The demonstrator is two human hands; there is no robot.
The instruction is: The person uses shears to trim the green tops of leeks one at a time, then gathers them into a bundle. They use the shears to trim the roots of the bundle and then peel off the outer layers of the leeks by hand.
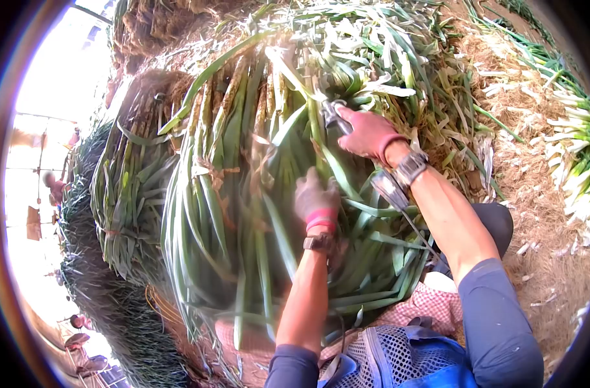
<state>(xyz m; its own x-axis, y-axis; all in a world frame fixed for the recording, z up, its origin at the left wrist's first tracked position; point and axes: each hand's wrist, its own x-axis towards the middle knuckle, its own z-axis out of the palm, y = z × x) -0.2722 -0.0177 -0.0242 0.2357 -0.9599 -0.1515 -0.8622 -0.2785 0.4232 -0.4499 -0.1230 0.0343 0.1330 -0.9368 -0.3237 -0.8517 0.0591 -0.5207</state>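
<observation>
A large heap of long green onions, with drooping green leaves and pale, partly browned stalks, spreads out in front of me. My right hand, in a reddish glove, is closed around a grey metal hand tool. The tool's front end lies against an onion stalk, and its exact kind does not show. Lower down, my left hand, in a dirty glove with a pink cuff, is over the leaves in the middle of the heap. Motion smears its fingers, and I cannot tell whether they grip a leaf.
Stripped leaves pile up behind the tool. Cleaned onions with white stalks lie along the far right, past scattered dry scraps. A tied bundle stands at the left. A thin dark cord hangs under my right forearm. People appear at the far left.
</observation>
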